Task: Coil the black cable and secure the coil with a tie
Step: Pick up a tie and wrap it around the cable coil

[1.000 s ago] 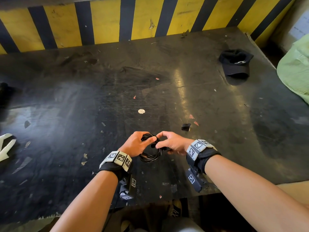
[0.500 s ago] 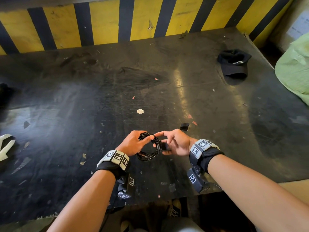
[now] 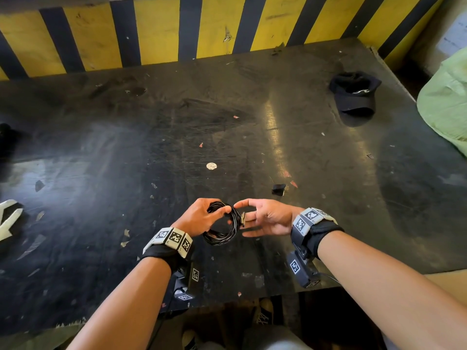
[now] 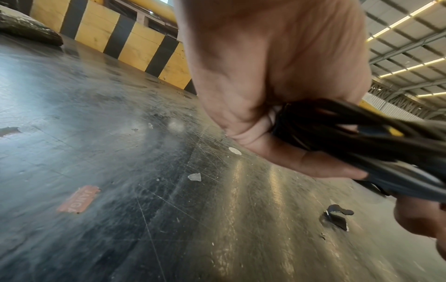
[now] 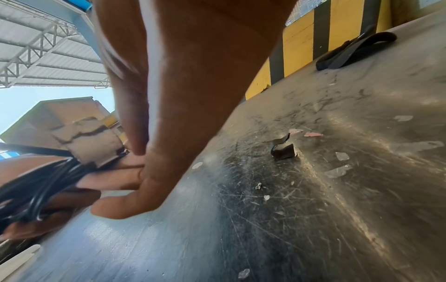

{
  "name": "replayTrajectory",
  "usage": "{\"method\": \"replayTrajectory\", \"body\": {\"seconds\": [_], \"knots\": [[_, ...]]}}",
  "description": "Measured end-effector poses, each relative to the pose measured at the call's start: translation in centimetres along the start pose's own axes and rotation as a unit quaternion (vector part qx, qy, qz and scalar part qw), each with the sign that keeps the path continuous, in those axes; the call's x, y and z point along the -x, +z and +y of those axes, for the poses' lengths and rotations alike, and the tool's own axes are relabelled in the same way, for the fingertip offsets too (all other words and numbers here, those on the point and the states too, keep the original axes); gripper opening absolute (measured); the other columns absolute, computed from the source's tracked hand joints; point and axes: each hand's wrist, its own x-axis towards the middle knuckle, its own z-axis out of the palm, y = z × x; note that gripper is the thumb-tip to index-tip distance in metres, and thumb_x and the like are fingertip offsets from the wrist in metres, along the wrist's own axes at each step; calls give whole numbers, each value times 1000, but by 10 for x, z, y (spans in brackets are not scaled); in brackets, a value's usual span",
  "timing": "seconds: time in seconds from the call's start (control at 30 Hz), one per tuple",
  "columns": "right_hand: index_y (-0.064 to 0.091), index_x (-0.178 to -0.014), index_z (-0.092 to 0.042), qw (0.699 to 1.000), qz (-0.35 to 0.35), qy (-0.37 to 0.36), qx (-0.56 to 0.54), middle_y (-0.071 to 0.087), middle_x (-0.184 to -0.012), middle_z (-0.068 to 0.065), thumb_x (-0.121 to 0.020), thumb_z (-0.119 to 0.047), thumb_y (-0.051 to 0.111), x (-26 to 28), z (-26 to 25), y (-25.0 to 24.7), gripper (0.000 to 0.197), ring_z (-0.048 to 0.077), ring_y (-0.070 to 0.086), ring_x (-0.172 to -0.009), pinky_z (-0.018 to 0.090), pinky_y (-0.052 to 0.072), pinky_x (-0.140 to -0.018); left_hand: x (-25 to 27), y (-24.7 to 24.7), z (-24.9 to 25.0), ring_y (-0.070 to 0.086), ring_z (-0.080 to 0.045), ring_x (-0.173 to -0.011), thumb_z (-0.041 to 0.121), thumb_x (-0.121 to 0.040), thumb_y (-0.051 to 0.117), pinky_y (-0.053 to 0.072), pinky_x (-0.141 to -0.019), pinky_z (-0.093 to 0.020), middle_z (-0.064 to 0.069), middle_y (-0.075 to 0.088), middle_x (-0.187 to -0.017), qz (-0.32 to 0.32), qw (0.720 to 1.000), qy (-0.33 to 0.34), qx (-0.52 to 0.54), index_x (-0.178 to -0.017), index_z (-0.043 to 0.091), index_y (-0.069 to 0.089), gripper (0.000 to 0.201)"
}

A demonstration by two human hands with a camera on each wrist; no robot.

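Note:
My left hand (image 3: 202, 218) grips a small coil of black cable (image 3: 222, 236) just above the dark tabletop, thumb over the top of the loops. The wrist view shows those fingers (image 4: 289, 160) curled round the bundle (image 4: 350, 133). A short tan wrap (image 5: 89, 145) sits on the coil's right side. My right hand (image 3: 262, 219) is beside the coil with fingers straight and spread, holding nothing; its fingertips (image 5: 135, 148) lie close to the wrap, and whether they touch it is unclear. A small curled black strip (image 3: 278, 189) lies on the table beyond my right hand.
A black cap (image 3: 353, 93) lies far right. Green fabric (image 3: 444, 104) bulges past the table's right edge. A white object (image 3: 8, 221) sits at the left edge. A yellow-and-black striped wall (image 3: 151, 34) closes the back. The table's front edge (image 3: 227, 303) is near my wrists.
My right hand, which was pinching at the coil's right side, has straightened its fingers and let go. My left hand keeps hold of the coil in nearly the same spot.

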Motion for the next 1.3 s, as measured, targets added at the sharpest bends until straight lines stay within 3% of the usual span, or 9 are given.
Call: {"method": "replayTrajectory", "body": {"seconds": [0.1,0.33,0.47,0.6,0.8,0.9,0.97,1.17,1.3], "knots": [[44,-140,-16,1000,-22,-6,9,73,-118,13,-90,9,54,-1,1,-3,56,27,69,-111,55,38,-114,-1,-1,-4,50,-11,-55,39,-98,62,41,-56,-31,-4,64,-67,-2,1000,0,-3,-90,23,74,22],[51,-130,-18,1000,-6,-8,-2,70,-124,15,-94,-6,65,-4,4,-4,40,22,73,-101,47,50,-103,-1,0,-1,51,-3,-55,36,-99,63,41,-54,-22,5,64,-67,-11,1000,0,-3,-91,22,74,20],[53,-126,-17,1000,8,-8,-12,70,-117,15,-92,-4,65,-4,9,-4,39,22,72,-95,47,51,-102,0,4,0,54,-1,-58,36,-99,62,43,-59,-20,3,69,-71,-24,1000,2,-9,-92,23,75,20],[54,-126,-17,1000,21,-10,-8,73,-113,12,-90,-7,68,-5,13,-4,40,22,71,-98,43,53,-99,-2,7,0,51,-8,-55,39,-99,62,42,-54,-25,-11,65,-70,-35,999,1,-10,-91,21,73,23],[60,-117,-19,997,70,-24,2,74,-97,2,-96,-15,67,-12,21,1,23,12,71,-86,34,57,-85,-8,10,-1,52,-8,-57,46,-96,62,45,-58,-31,3,62,-66,-26,999,6,-29,-86,27,71,24],[61,-111,-20,996,88,-22,2,75,-92,-1,-95,-19,68,-15,24,3,17,11,71,-83,30,57,-79,-8,10,-1,55,-3,-58,45,-97,62,46,-60,-27,10,65,-66,-22,999,4,-27,-84,32,71,21],[62,-108,-20,994,103,-26,2,75,-90,-3,-95,-22,69,-17,27,3,14,10,70,-82,30,56,-81,-7,11,-1,55,-1,-58,45,-98,61,46,-61,-25,12,65,-65,-21,999,4,-27,-85,33,71,20],[73,-93,-16,993,113,-12,-14,74,-84,-2,-96,-23,67,-22,30,5,10,10,72,-77,34,56,-90,-9,11,-8,58,-7,-61,54,-95,59,51,-63,-34,-2,69,-71,-11,999,-5,-47,-84,34,71,26],[75,-89,-15,995,102,15,-3,74,-84,1,-97,-25,66,-24,26,4,15,14,73,-79,39,56,-93,-8,15,-3,58,4,-56,40,-99,62,44,-58,-16,18,65,-61,-1,999,-9,-49,-82,31,69,21]]}}
